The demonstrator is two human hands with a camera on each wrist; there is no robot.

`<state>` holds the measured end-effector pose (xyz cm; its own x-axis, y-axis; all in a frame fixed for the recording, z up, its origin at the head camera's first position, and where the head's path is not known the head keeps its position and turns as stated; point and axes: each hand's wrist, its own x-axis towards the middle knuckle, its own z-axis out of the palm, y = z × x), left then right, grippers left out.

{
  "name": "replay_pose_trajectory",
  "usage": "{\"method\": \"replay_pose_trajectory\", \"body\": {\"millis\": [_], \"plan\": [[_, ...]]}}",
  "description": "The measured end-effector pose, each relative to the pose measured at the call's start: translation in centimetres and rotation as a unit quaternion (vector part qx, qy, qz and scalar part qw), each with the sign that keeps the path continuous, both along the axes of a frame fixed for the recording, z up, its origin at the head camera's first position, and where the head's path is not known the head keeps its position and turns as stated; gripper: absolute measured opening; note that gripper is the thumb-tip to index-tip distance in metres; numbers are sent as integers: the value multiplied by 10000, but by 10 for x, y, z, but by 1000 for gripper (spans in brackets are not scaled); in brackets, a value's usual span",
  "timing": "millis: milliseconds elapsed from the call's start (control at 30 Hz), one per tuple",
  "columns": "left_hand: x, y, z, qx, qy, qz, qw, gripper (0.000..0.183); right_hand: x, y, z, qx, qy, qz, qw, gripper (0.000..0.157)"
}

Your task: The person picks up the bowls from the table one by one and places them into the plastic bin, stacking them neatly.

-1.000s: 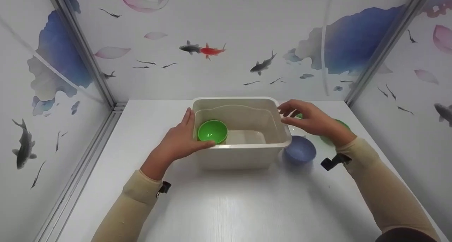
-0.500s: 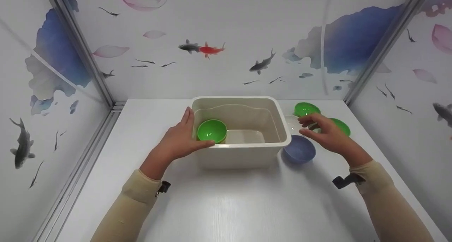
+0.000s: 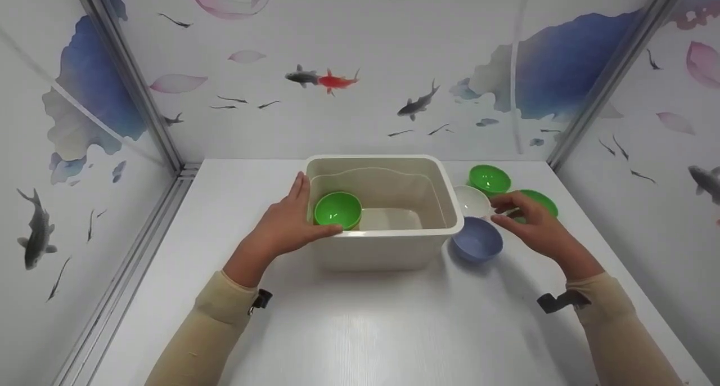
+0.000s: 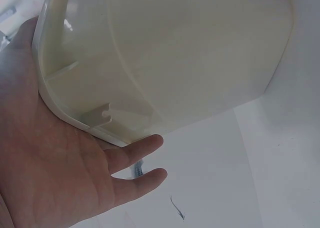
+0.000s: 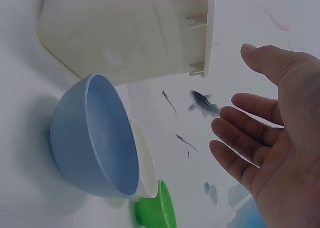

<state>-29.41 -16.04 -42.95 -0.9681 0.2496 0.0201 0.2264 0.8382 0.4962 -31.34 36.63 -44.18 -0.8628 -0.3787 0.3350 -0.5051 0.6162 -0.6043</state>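
Note:
My left hand [image 3: 280, 221] rests at the left front corner of a cream plastic bin [image 3: 382, 252], fingers straight along its left side and thumb over the front rim. Inside the bin, at its left end, sits a green bowl [image 3: 337, 209]. To the right of the bin my right hand [image 3: 531, 227] is held above the table with relaxed fingers and nothing in them. It partly covers a green bowl [image 3: 544, 200] in the head view. Close by are a blue bowl [image 3: 478, 239], a white bowl [image 3: 471, 201] and another green bowl [image 3: 489, 178]. The right wrist view shows the blue bowl upright.
A white table [image 3: 349, 330] carries everything. White panels with painted fish [image 3: 419, 102] enclose it at the back and both sides, joined by metal corner posts [image 3: 135, 82].
My right hand has moved away from the bin's right rim, rightward and toward me, uncovering the white bowl and the rear green bowl. My left hand and the bin have stayed put.

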Motion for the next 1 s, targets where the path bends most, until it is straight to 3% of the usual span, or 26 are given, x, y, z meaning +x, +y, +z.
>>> {"method": "replay_pose_trajectory", "body": {"millis": [267,667,867,1000], "plan": [[1,-1,0,-1,9,3,10000,146,5,12,-7,-78,165,-117,9998,34],[2,0,2,12,32,-8,10000,141,10,14,-19,-223,-127,-256,9993,39],[2,0,1,-21,-3,-15,10000,140,9,8,-40,15,-134,-410,9991,67],[1,0,1,-38,49,-43,10000,143,6,4,-60,77,-396,-591,9974,91]]}}
